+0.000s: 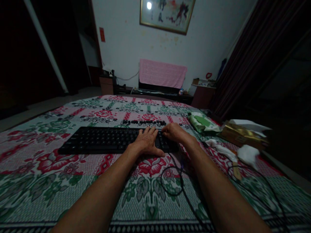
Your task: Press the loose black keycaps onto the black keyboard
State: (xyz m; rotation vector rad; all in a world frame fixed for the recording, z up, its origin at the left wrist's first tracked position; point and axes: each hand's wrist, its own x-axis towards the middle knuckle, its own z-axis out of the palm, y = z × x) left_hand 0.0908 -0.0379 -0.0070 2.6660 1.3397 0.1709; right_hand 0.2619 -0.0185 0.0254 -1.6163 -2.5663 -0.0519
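Observation:
A black keyboard (pixel 102 139) lies flat on the flowered bedspread, its cable (pixel 181 181) leaving the near edge and looping toward me. My left hand (pixel 147 140) rests on the right half of the keyboard, fingers stretched out and thumb spread at the near edge. My right hand (pixel 173 132) is closed at the keyboard's right end, fingertips pressed together by the far edge. Whatever those fingertips hold, if anything, is too small and dark to make out. Just behind the keyboard runs a row of small loose black keycaps (pixel 143 122).
To the right lie a green packet of wipes (pixel 202 123), a gold tissue box (pixel 243 134), crumpled white tissue (pixel 247 153) and a flat wooden-looking stick (pixel 236 171). Beyond the bed, a pink towel (pixel 162 72) hangs over a screen against the wall.

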